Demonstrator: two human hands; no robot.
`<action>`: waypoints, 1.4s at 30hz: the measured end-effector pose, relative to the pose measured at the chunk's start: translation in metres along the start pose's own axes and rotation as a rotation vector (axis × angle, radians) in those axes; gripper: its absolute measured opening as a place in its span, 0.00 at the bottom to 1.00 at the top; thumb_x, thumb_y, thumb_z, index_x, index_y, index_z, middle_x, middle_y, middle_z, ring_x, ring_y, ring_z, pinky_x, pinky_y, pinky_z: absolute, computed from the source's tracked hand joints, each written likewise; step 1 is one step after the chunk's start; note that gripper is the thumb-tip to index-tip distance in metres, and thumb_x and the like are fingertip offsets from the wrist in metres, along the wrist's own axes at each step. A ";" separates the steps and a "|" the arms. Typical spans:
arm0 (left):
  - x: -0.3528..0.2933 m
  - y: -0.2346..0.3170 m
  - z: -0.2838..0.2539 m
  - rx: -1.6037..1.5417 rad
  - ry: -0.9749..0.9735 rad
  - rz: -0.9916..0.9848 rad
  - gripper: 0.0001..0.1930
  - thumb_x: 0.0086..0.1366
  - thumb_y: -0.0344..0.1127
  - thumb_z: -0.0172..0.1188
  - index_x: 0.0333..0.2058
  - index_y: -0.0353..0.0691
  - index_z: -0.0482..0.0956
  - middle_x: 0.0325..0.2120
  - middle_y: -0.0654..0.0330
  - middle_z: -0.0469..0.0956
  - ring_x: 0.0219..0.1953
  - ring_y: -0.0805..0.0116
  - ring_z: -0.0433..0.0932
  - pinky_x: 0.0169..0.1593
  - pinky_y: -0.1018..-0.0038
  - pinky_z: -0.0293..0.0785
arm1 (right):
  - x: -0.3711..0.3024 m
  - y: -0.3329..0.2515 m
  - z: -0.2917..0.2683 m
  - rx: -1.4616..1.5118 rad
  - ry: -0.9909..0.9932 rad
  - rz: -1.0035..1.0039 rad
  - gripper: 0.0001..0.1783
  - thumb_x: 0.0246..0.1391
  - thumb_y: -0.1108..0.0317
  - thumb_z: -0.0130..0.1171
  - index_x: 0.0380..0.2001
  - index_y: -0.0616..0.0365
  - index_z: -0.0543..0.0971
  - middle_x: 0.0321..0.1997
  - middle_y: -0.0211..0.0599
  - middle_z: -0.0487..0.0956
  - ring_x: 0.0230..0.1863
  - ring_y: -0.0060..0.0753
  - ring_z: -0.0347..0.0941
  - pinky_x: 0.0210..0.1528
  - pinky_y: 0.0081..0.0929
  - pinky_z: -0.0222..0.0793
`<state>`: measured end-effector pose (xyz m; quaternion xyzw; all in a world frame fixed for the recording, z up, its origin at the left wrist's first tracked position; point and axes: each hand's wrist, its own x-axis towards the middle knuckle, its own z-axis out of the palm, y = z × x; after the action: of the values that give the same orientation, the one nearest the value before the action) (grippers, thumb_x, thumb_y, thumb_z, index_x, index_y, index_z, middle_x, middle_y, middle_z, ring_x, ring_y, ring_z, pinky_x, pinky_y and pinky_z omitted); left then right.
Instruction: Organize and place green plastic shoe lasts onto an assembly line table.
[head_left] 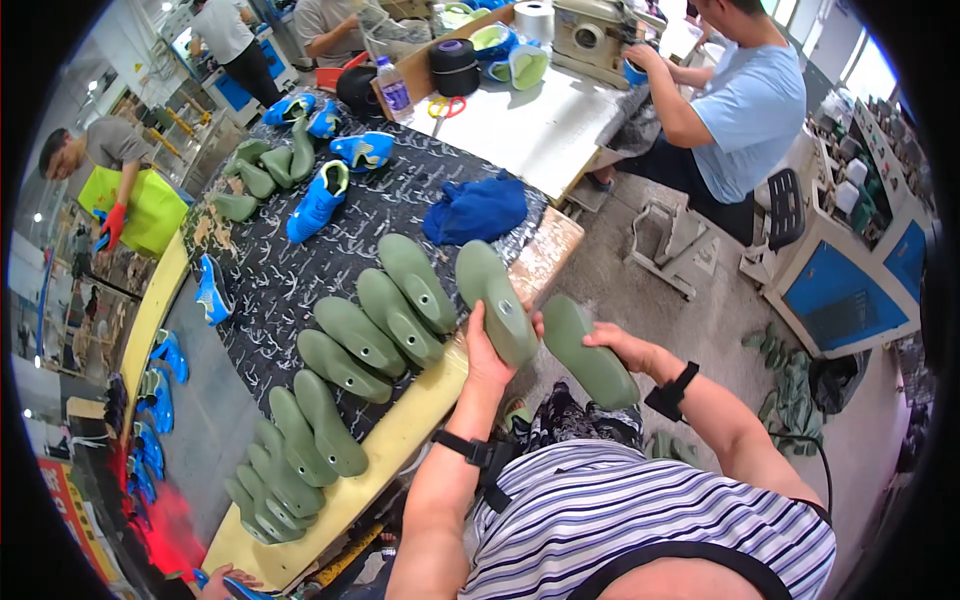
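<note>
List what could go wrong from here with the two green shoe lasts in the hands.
1. The left hand grips its green last only at the lower end, beside the table edge; it might slip and fall to the floor.
2. The right hand holds the other last clear of the table, over the lap.
3. Setting either down carelessly could nudge the row of lasts out of line.

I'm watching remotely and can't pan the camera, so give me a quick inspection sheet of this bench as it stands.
Surface: dark patterned mat over a bench with a yellow edge.
Job's things: left hand grips one green shoe last; right hand grips another green last.
Clutter: rows of green lasts, blue shoes, blue cloth.
Grippers: both hands closed on lasts.
Cables: black cord by the right elbow.
Surroundings: seated worker at a sewing machine; green lasts on the floor.
</note>
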<state>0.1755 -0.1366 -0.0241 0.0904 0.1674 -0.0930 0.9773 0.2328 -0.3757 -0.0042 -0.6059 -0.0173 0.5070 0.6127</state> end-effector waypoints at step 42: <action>0.106 0.064 0.037 1.770 1.109 0.614 0.38 0.54 0.33 0.62 0.59 0.28 0.53 0.57 0.34 0.57 0.58 0.38 0.61 0.60 0.58 0.61 | 0.288 -0.213 0.021 -1.259 -0.190 -0.703 0.29 0.49 0.51 0.60 0.42 0.67 0.70 0.42 0.56 0.73 0.43 0.56 0.72 0.45 0.44 0.69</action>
<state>0.2993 -0.0986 -0.0167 0.8295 0.4294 0.1212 0.3359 0.4867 -0.1223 -0.0076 -0.7556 -0.5529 0.2245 0.2703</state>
